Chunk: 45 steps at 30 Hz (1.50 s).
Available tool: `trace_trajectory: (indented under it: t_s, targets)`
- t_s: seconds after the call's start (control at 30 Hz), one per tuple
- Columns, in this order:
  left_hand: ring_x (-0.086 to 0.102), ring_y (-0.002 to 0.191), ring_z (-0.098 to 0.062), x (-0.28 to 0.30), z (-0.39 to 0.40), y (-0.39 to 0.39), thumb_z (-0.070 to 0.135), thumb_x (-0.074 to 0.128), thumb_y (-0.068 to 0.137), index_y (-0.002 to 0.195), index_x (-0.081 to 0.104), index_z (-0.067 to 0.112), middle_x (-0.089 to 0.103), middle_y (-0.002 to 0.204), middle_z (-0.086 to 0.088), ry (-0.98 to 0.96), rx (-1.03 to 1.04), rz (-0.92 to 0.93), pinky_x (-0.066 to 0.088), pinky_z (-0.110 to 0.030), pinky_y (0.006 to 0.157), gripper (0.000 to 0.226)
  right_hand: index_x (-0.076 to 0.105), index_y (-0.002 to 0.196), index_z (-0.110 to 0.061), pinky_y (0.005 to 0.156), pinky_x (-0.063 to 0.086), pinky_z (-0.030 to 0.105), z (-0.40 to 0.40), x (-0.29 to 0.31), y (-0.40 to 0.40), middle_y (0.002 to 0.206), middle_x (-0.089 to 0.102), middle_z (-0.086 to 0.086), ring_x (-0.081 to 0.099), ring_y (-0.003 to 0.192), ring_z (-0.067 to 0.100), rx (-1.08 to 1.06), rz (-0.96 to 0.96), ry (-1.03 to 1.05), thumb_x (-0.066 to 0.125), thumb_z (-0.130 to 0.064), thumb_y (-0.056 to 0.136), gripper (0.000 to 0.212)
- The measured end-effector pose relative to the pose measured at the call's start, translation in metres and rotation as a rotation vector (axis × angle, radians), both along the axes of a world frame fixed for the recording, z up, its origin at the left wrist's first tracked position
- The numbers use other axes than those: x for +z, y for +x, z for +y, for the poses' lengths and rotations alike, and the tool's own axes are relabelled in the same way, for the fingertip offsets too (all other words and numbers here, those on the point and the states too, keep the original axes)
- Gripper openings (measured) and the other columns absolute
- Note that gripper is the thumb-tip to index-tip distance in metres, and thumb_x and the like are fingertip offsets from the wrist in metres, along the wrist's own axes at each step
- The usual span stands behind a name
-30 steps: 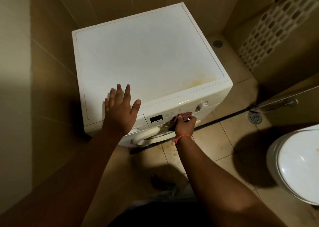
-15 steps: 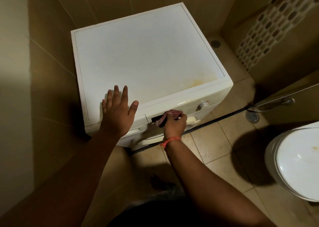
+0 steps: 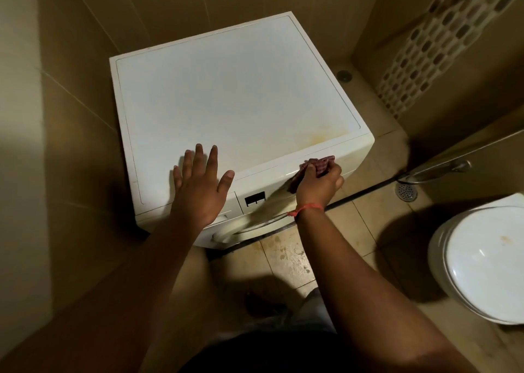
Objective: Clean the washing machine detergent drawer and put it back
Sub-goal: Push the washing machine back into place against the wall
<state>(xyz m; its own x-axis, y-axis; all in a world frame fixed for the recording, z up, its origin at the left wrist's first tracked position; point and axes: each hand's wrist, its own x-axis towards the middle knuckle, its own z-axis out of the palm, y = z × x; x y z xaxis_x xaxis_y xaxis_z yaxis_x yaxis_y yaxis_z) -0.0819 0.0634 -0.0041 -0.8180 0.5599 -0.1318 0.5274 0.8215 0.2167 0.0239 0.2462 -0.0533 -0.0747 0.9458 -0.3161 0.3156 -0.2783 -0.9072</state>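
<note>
Left hand (image 3: 200,185) laid flat on washer (image 3: 235,111) top near front edge, fingers straight and spread, nothing held. Right hand (image 3: 319,184) curled round reddish cloth (image 3: 319,165), cloth pressed against upper front panel at right, just below top edge. Drawer (image 3: 224,217) seated in front panel at left, partly hidden under left wrist. Dark display (image 3: 254,198) between hands. Toilet (image 3: 482,265) at right on tiled floor (image 3: 286,259).

Stood on the tiled floor in a corner: white washing machine (image 3: 241,111), flat top faintly yellow-stained near the right front. Sat closed, flush in the front panel's left end: detergent drawer (image 3: 226,212). Pressed against the panel's upper right: crumpled reddish cloth (image 3: 317,167).
</note>
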Motion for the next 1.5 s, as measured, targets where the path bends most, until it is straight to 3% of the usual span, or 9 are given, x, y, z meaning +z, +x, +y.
trace_trajectory:
  t_s: [0.2, 0.4, 0.5, 0.63, 0.73, 0.97, 1.17, 1.37, 1.5]
  targets:
    - [-0.001, 0.151, -0.029, 0.001, 0.017, 0.006, 0.054, 0.023, 0.099, 0.156, 0.010, 0.024, 0.003, 0.164, -0.009, -0.010, -0.037, -0.016, 0.005, -0.054, 0.120, 0.066, 0.047, 0.123, -0.014, 0.100, 0.042, 0.026, -0.030, -0.009, 0.009, 0.127, 0.042, 0.003, 0.051, 0.108, 0.017, 0.232, -0.035, 0.070, 0.065, -0.013, 0.090, 0.037]
    - [-0.004, 0.151, -0.028, 0.002, 0.029, 0.008, 0.057, 0.018, 0.098, 0.156, 0.007, 0.025, -0.001, 0.164, -0.007, -0.027, -0.064, -0.022, 0.002, -0.053, 0.120, 0.068, 0.051, 0.126, -0.018, 0.094, 0.054, 0.046, 0.013, -0.056, 0.016, 0.115, 0.065, 0.012, 0.065, 0.097, 0.030, 0.024, 0.078, -0.528, 0.055, -0.012, 0.092, 0.034]
    - [-0.003, 0.151, -0.028, -0.001, 0.034, 0.011, 0.064, 0.007, 0.090, 0.156, 0.008, 0.025, 0.001, 0.164, -0.008, -0.028, -0.059, -0.008, 0.003, -0.053, 0.119, 0.076, 0.051, 0.129, -0.005, 0.094, 0.052, 0.042, 0.031, -0.043, 0.021, 0.103, 0.062, 0.008, 0.064, 0.089, 0.025, -0.003, 0.159, -0.643, 0.049, -0.003, 0.097, 0.033]
    - [0.004, 0.150, -0.032, -0.008, 0.041, 0.018, 0.068, 0.004, 0.091, 0.156, 0.015, 0.022, 0.008, 0.163, -0.011, -0.021, -0.037, -0.008, 0.009, -0.056, 0.118, 0.080, 0.058, 0.106, -0.017, 0.078, 0.053, 0.024, 0.007, -0.018, 0.013, 0.109, 0.065, 0.003, 0.066, 0.095, 0.018, -0.051, 0.179, -0.434, 0.064, -0.010, 0.089, 0.019]
    - [0.015, 0.147, -0.039, -0.008, 0.052, 0.023, 0.063, 0.009, 0.090, 0.154, 0.024, 0.018, 0.018, 0.161, -0.016, -0.061, -0.041, 0.007, 0.018, -0.061, 0.114, 0.080, 0.056, 0.105, -0.019, 0.095, 0.050, 0.028, 0.004, -0.003, 0.008, 0.117, 0.055, 0.002, 0.062, 0.096, 0.014, 0.039, 0.187, -0.238, 0.070, -0.016, 0.085, 0.025]
    - [0.018, 0.146, -0.041, 0.008, 0.088, 0.031, 0.060, 0.010, 0.092, 0.154, 0.023, 0.015, 0.019, 0.159, -0.020, -0.101, 0.007, 0.022, 0.022, -0.064, 0.112, 0.078, 0.060, 0.116, -0.020, 0.094, 0.044, 0.027, 0.096, 0.016, 0.017, 0.118, 0.037, -0.006, 0.036, 0.114, 0.022, 0.130, -0.115, 0.061, 0.069, -0.015, 0.087, 0.030]
    - [0.009, 0.149, -0.038, 0.012, 0.139, 0.045, 0.066, 0.005, 0.091, 0.156, 0.016, 0.019, 0.010, 0.162, -0.016, -0.095, 0.002, 0.004, 0.014, -0.062, 0.115, 0.080, 0.061, 0.123, -0.023, 0.088, 0.046, 0.030, 0.109, 0.009, 0.042, 0.121, 0.049, 0.003, 0.038, 0.108, 0.024, 0.896, -0.314, 0.626, 0.065, -0.021, 0.089, 0.034]
    - [0.000, 0.150, -0.035, 0.012, 0.174, 0.047, 0.069, -0.003, 0.088, 0.156, 0.006, 0.022, 0.000, 0.163, -0.013, -0.105, 0.024, 0.018, 0.008, -0.059, 0.117, 0.083, 0.062, 0.120, -0.026, 0.081, 0.050, 0.031, 0.179, 0.012, 0.056, 0.123, 0.049, 0.004, 0.040, 0.109, 0.026, 0.722, -0.430, 0.610, 0.065, -0.021, 0.089, 0.032]
    - [-0.005, 0.150, -0.033, 0.007, 0.193, 0.055, 0.070, -0.001, 0.088, 0.156, 0.002, 0.024, -0.005, 0.164, -0.011, -0.128, 0.038, -0.019, 0.004, -0.057, 0.119, 0.082, 0.060, 0.124, -0.027, 0.073, 0.050, 0.028, 0.184, 0.008, 0.064, 0.121, 0.055, -0.001, 0.042, 0.106, 0.024, 1.078, -0.378, 0.881, 0.067, -0.015, 0.084, 0.042]
